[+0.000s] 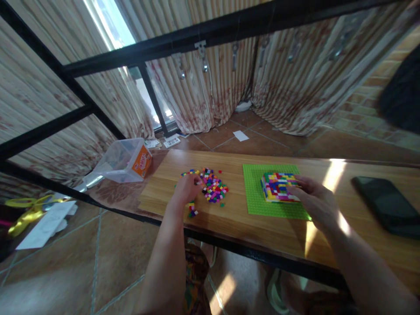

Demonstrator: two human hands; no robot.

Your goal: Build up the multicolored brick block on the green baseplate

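Observation:
On the wooden table lies a green baseplate (254, 192), and on it stands a low block built of many-coloured toy bricks (278, 186). My right hand (315, 199) is at the right end of this block, its thumb and fingers closed around that side. To the left is a loose heap of small coloured bricks (215, 188). My left hand (188, 188) is over the left part of the heap, with thumb and fingertips pinched together. Whatever is between those fingertips is too small to make out. A few bricks (192, 210) lie just below my left wrist.
A black phone (387, 205) lies on the table (229, 223) at the right. Beyond the table's left end is a clear plastic box (124, 162) with an orange label. A black metal frame (164, 48) crosses before the curtains. White paper (240, 135) lies on the tiled floor.

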